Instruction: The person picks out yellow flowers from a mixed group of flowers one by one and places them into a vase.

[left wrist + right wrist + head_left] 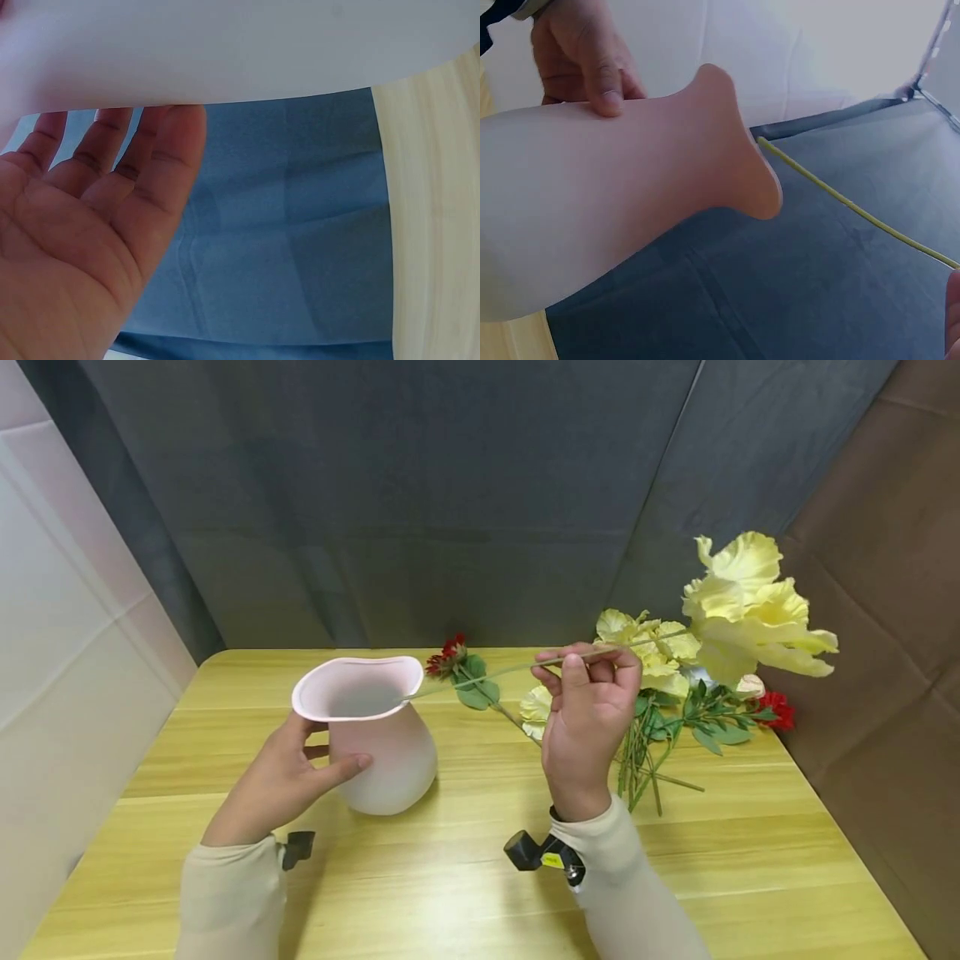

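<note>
A pale pink vase (390, 768) with a wavy flared rim stands on the table at left of centre. My left hand (281, 777) grips its side, thumb in front and fingers behind; the left wrist view shows those fingertips against the vase wall (262, 45). With thumb and fingertips my right hand (588, 731) pinches the long green stem of a large yellow artificial flower (753, 610). The blossom hangs out to the right, and the stem slopes down leftward. In the right wrist view, the stem's end (763, 141) is at the vase's mouth.
On the wooden table (465, 893), more yellow flowers (648, 647), a red flower (778, 710) and green leaves lie bunched at right, stems toward the front. Another red flower (450, 656) with leaves lies behind the vase. A grey curtain (412, 510) hangs behind the table.
</note>
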Demonstrator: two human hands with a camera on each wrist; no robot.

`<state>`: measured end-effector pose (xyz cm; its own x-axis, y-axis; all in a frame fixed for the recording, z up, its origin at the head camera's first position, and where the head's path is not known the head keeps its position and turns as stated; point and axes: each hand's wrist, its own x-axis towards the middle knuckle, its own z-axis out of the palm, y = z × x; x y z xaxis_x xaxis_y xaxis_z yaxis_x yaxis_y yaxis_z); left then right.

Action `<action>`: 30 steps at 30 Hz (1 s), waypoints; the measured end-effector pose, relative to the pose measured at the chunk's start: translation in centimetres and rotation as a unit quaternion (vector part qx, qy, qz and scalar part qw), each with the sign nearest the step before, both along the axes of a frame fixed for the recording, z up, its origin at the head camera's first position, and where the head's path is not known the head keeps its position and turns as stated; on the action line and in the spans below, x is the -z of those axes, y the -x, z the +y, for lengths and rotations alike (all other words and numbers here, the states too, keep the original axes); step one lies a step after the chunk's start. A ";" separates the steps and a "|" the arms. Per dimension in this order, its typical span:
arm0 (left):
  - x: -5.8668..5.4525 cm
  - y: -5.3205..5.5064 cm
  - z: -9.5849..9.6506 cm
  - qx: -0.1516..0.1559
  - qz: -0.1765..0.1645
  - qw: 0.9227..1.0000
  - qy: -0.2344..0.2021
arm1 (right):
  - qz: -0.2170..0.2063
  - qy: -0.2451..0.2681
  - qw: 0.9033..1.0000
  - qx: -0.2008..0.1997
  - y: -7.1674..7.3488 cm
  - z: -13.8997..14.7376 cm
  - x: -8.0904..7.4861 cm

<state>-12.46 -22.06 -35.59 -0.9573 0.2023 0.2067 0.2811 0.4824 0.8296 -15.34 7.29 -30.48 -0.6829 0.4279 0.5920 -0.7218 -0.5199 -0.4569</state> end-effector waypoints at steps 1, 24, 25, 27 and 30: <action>0.0 0.0 0.0 0.000 0.000 1.000 0.000 | 0.000 -0.012 1.000 -0.004 0.0 -0.2 0.0; 0.1 0.1 -0.1 0.000 -0.001 1.000 0.001 | -0.056 -0.227 0.972 -0.038 0.5 -6.0 1.3; 0.1 0.1 -0.1 0.000 -0.001 1.000 0.002 | -0.062 -0.230 0.970 -0.043 0.5 -6.2 1.4; 0.1 0.1 -0.2 -0.002 -0.002 1.000 0.003 | -0.074 -0.241 0.967 -0.047 0.6 -6.5 1.5; 0.1 0.1 -0.2 -0.003 -0.002 1.000 0.004 | -0.084 -0.267 0.959 -0.042 0.6 -6.8 1.7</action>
<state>-12.53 -22.27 -35.65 -0.9593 0.1988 0.2006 0.2745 0.4899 0.8274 -15.91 0.47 -32.22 -0.8071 0.0347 0.5893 -0.5800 -0.2327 -0.7807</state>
